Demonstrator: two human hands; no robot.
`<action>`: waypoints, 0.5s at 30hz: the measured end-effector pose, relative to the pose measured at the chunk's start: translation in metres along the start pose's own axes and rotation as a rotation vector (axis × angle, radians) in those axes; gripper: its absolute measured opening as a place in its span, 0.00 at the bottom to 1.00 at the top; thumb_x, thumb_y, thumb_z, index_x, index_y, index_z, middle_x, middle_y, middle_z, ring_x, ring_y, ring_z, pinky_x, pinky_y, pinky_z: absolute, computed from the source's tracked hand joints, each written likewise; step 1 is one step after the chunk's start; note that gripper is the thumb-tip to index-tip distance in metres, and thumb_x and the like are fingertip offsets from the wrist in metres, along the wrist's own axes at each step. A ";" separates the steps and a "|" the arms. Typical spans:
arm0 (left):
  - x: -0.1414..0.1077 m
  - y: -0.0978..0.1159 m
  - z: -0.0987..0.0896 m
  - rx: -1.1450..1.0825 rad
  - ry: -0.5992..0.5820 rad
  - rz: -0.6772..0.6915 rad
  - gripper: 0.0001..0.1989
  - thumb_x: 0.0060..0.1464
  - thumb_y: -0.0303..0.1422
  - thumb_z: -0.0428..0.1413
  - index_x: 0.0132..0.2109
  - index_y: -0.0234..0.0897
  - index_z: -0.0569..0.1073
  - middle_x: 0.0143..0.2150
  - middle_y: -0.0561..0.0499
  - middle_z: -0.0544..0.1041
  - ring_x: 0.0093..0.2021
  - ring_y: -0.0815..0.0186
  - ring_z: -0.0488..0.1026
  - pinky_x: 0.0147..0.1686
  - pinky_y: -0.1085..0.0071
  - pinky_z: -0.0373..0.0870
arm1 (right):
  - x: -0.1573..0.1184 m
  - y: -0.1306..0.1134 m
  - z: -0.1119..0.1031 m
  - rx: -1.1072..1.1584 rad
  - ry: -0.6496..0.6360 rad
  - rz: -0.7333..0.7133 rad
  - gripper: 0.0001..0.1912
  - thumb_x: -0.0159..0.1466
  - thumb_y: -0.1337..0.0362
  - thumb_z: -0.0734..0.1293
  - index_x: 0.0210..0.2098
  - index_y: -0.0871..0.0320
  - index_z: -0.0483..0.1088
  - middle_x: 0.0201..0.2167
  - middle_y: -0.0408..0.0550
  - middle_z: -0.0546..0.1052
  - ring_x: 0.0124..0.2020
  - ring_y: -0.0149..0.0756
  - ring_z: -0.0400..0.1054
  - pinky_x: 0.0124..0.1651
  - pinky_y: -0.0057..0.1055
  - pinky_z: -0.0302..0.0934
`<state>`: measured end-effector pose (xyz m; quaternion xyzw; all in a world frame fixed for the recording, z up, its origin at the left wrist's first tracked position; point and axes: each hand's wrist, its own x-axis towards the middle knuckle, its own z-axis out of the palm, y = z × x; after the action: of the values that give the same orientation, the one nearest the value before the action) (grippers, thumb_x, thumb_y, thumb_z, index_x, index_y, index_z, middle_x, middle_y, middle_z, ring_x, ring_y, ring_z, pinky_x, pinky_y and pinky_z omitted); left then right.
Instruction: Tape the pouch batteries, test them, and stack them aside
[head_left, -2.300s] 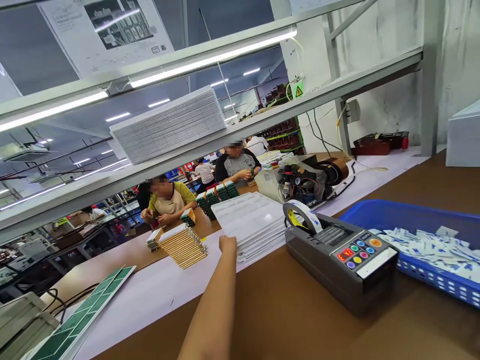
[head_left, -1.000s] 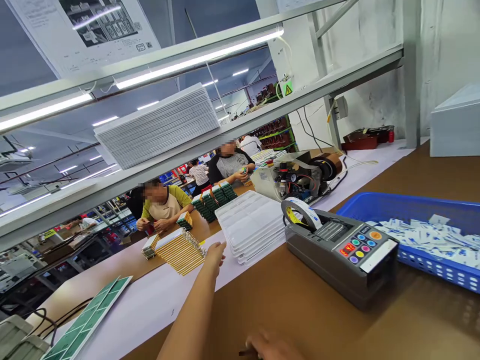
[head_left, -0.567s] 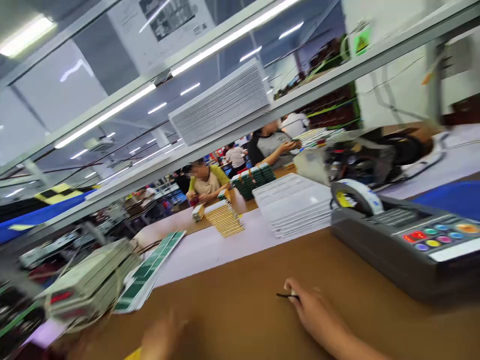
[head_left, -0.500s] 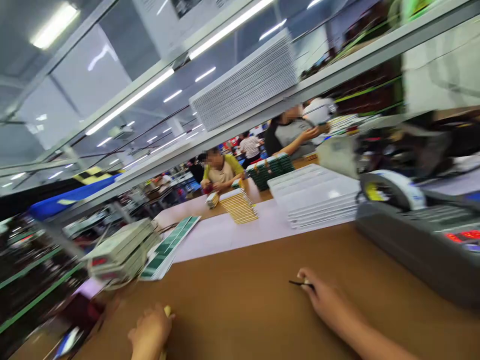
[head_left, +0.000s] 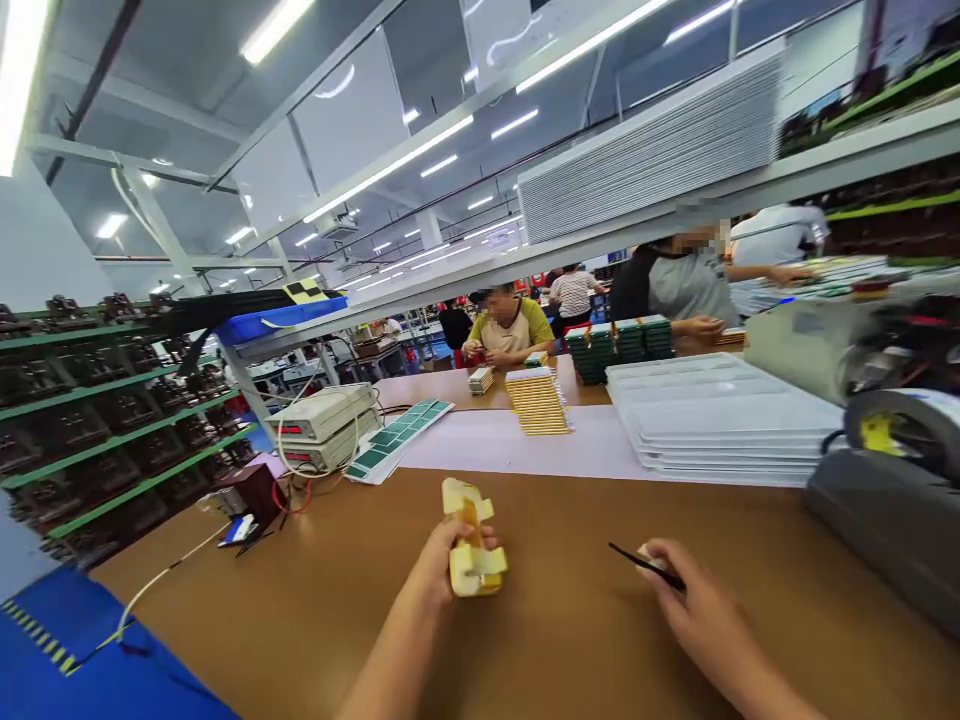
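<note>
My left hand point(head_left: 439, 560) is closed around a pale yellow block with amber tape point(head_left: 469, 572), held upright above the brown tabletop point(head_left: 555, 630). Flaps of yellow stick out from the block's right side. Over to the right, my right hand point(head_left: 697, 600) grips a thin black pointed tool point(head_left: 628, 555), its tip aimed left toward the block but apart from it. Something small and whitish shows by the right fingertips; I cannot make out what it is.
Beyond the brown surface stand stacked white trays point(head_left: 720, 420), a yellow-edged stack point(head_left: 538, 402) and green panels point(head_left: 401, 440). Two stacked instruments point(head_left: 322, 425) with cables sit left. A tape dispenser point(head_left: 885, 530) borders the right. People work across the bench.
The view has swung left and levelled. My left hand has come up and inward, bringing the yellow block into clear sight. My right hand still holds the black tool.
</note>
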<state>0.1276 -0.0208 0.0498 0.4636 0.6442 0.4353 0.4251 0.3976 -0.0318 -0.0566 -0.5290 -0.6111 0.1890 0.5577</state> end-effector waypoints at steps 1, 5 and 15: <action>0.000 0.000 0.022 -0.138 -0.134 -0.046 0.12 0.45 0.32 0.49 0.36 0.31 0.71 0.36 0.41 0.74 0.35 0.59 0.72 0.36 0.62 0.67 | 0.001 -0.004 -0.005 0.007 0.018 0.001 0.11 0.57 0.54 0.56 0.35 0.53 0.62 0.34 0.47 0.72 0.36 0.39 0.67 0.37 0.32 0.60; -0.008 -0.013 0.112 -0.730 -0.504 -0.323 0.11 0.45 0.32 0.52 0.35 0.29 0.71 0.30 0.43 0.75 0.37 0.58 0.73 0.41 0.61 0.66 | 0.005 -0.019 -0.020 -0.012 0.110 -0.012 0.12 0.57 0.52 0.58 0.32 0.54 0.64 0.32 0.46 0.73 0.35 0.39 0.66 0.38 0.33 0.59; -0.036 -0.025 0.172 -0.878 -0.482 -0.445 0.08 0.44 0.31 0.57 0.33 0.30 0.71 0.27 0.46 0.76 0.32 0.62 0.73 0.38 0.68 0.67 | -0.006 -0.037 -0.010 -0.339 -0.195 -0.026 0.02 0.58 0.67 0.59 0.32 0.55 0.62 0.25 0.41 0.73 0.27 0.34 0.66 0.36 0.32 0.54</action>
<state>0.2930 -0.0321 -0.0140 0.1820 0.3689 0.4443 0.7959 0.3893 -0.0544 -0.0263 -0.5866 -0.6921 0.1266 0.4011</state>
